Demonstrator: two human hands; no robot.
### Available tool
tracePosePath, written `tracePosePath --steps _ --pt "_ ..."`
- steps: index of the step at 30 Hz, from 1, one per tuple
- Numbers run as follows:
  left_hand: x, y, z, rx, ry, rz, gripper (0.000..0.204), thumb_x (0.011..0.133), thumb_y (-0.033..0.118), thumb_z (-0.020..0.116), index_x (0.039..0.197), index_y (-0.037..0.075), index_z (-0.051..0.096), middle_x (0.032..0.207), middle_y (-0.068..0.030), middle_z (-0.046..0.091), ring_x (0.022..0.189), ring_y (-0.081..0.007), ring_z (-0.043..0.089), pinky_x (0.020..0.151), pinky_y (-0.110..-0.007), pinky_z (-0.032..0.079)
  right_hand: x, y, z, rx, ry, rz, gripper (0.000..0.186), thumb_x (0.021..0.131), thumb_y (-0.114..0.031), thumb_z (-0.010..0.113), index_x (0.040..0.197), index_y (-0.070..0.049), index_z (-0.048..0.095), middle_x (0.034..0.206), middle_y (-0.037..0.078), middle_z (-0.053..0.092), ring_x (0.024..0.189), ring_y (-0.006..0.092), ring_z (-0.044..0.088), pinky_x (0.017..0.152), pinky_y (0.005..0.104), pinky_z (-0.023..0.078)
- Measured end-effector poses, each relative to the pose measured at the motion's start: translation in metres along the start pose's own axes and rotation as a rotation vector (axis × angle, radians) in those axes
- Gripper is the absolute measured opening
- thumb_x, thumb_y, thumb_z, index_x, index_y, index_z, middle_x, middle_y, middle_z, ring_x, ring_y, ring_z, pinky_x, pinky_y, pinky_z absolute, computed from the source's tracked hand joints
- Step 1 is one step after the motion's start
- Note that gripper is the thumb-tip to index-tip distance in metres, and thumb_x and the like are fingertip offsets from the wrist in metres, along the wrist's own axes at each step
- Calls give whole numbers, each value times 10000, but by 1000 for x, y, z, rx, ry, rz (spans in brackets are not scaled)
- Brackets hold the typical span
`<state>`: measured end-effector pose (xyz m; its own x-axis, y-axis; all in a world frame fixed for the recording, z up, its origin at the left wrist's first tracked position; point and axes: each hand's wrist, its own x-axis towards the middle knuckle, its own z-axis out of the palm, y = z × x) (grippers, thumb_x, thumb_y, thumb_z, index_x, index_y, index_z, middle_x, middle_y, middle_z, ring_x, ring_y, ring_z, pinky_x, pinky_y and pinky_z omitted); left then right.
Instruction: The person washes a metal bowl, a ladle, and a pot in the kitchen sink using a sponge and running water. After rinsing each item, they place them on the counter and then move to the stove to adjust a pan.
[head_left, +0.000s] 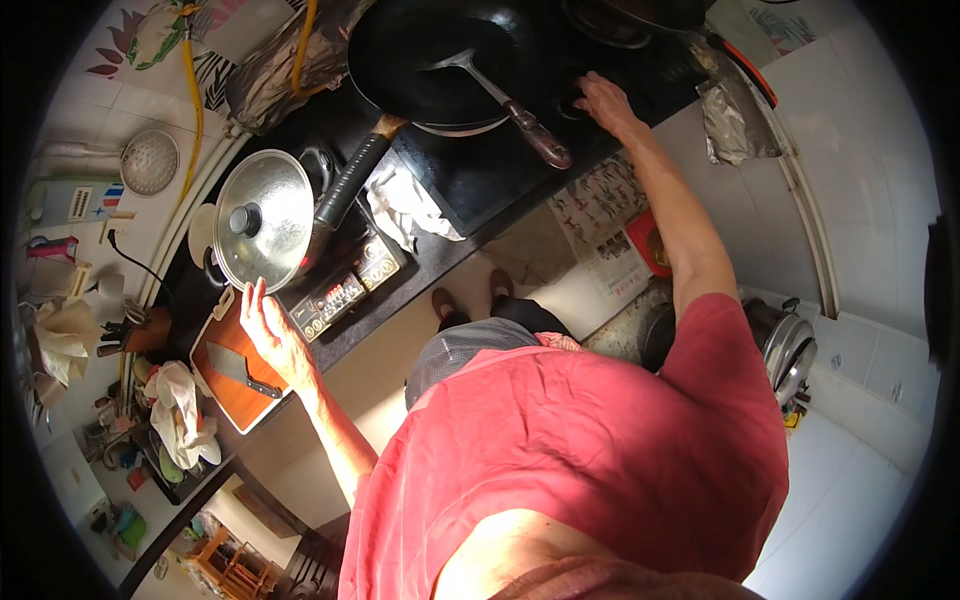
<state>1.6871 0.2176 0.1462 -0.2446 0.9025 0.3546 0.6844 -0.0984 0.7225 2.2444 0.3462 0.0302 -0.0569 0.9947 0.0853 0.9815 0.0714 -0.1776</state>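
My right hand point(606, 103) reaches over the black gas stove point(445, 185), its fingers closed around a dark knob point(574, 108), which they partly hide. Beside it stands a large black wok point(400, 60) with a long dark handle. A spatula point(520, 118) lies across the wok, its brown handle sticking out over the rim. My left hand point(272, 335) is held up with its fingers apart and nothing in it. Nearest to it is a pot with a glass lid point(270, 200), on an electric cooker with a button panel point(335, 303). I cannot tell whether the fingertips touch the pot.
A cleaver point(240, 368) lies on an orange-brown cutting board point(240, 405) left of my left hand. A white cloth point(405, 200) lies between the cooker and the stove. A skimmer point(150, 162) hangs on the wall. Stacked metal pots point(790, 345) stand at the right.
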Motion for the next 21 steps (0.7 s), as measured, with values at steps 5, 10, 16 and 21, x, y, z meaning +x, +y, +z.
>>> tracePosePath --steps 5,10,16,21 --pt "0 3 -2 -30 7 -18 296 978 156 481 1220 16 577 1309 -130 486 1214 -222 456 1020 -332 345 -1 -2 -5 -12 39 -56 220 753 -120 690 901 1 580 1000 182 556 969 362 564 781 445 480" --pt "1 -1 0 -19 -3 -4 296 977 151 481 1221 11 575 1310 -127 485 1210 -218 458 1017 -325 350 1 23 18 229 8 42 266 774 -27 622 1026 22 552 1003 181 529 970 379 533 768 447 466" --pt "0 -1 -4 -20 11 -6 297 980 154 476 1219 8 575 1309 -128 484 1208 -216 459 1016 -325 351 -1 -4 -9 0 -34 -18 270 774 0 606 1039 32 561 994 187 536 951 389 540 749 449 465" --pt "1 -5 -4 -25 6 -10 297 982 158 474 1220 11 574 1310 -127 487 1213 -220 456 1017 -327 349 -2 2 -4 36 41 -62 186 738 -53 679 875 3 566 971 179 549 938 367 571 740 450 483"
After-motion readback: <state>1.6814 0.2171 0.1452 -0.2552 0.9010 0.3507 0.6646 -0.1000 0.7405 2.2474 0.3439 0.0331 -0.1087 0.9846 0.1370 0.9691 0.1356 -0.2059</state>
